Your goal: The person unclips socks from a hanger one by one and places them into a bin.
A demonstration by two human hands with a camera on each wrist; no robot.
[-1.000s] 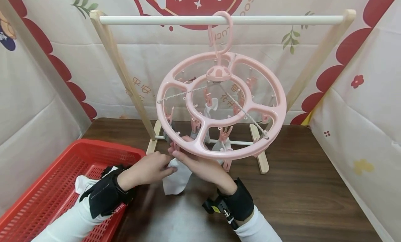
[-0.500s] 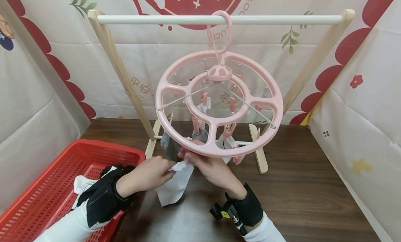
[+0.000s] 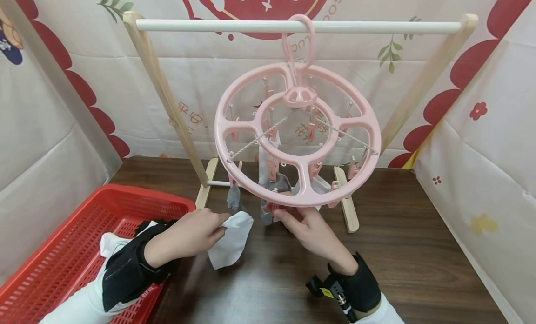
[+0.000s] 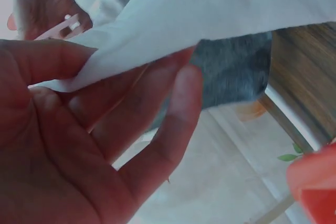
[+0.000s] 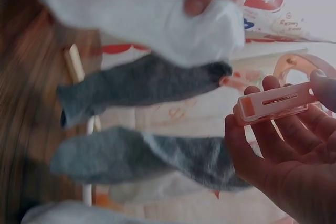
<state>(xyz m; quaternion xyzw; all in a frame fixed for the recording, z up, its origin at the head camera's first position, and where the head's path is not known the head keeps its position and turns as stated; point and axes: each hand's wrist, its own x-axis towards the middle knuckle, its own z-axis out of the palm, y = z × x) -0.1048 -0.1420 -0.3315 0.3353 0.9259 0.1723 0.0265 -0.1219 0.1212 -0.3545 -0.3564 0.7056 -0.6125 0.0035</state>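
My left hand (image 3: pixel 188 235) pinches a white sock (image 3: pixel 231 246) by its upper end, thumb on one side and fingers on the other. The sock hangs below the near left of the round pink drying hanger (image 3: pixel 307 199). Under the hanger's front rim is my right hand (image 3: pixel 316 231). In the right wrist view it holds a pink clothespin (image 5: pixel 273 102) between thumb and fingers, apart from the white sock. Grey socks hang near both hands; one grey sock (image 5: pixel 142 85) is clipped beside the white one, and another grey sock (image 5: pixel 152 156) hangs lower in that view.
The hanger hooks over the white bar (image 3: pixel 230 26) of a wooden stand (image 3: pixel 165 98). At the left stands a red basket (image 3: pixel 94 217) with white and black cloth items in it. More pink clothespins (image 3: pixel 311 131) dangle from the rings. Dark wooden table (image 3: pixel 418 249) lies underneath.
The hanger has turned, its spokes and hanging socks shifting. My right hand has moved right, away from the white sock. The left hand still holds the sock, slightly farther left.
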